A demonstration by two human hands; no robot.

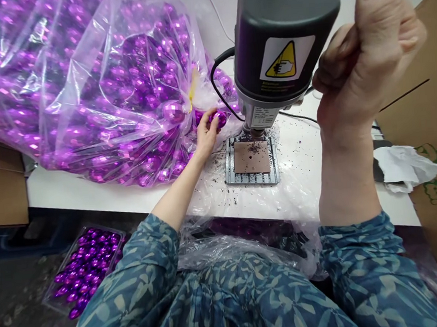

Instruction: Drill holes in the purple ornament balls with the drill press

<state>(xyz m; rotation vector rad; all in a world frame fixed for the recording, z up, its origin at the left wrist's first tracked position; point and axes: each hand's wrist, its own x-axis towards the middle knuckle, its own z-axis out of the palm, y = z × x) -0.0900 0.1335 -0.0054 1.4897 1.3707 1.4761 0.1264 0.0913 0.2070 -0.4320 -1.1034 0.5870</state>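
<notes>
The left hand (206, 131) is closing its fingers around a purple bauble (220, 119), holding it just above and behind the metal jig. The bauble is reading as round. The fingers are covering much of it, so no long axis or pointing direction can be established. The right hand (369, 56) is curled into a tight fist, raised beside the drill head (280, 37); whether it is gripping anything cannot be determined. The drill head's spindle is pointing straight down at a brown square plate (251, 157), which is seated in the metal jig (252, 178). Dark shavings (255, 148) are lying on the plate and around the jig on the white table (73, 197). A clear plastic bag (83, 83) of purple baubles is resting on the table, left of the left hand. A tray (47, 300) of purple baubles is sitting below the table edge at left.
</notes>
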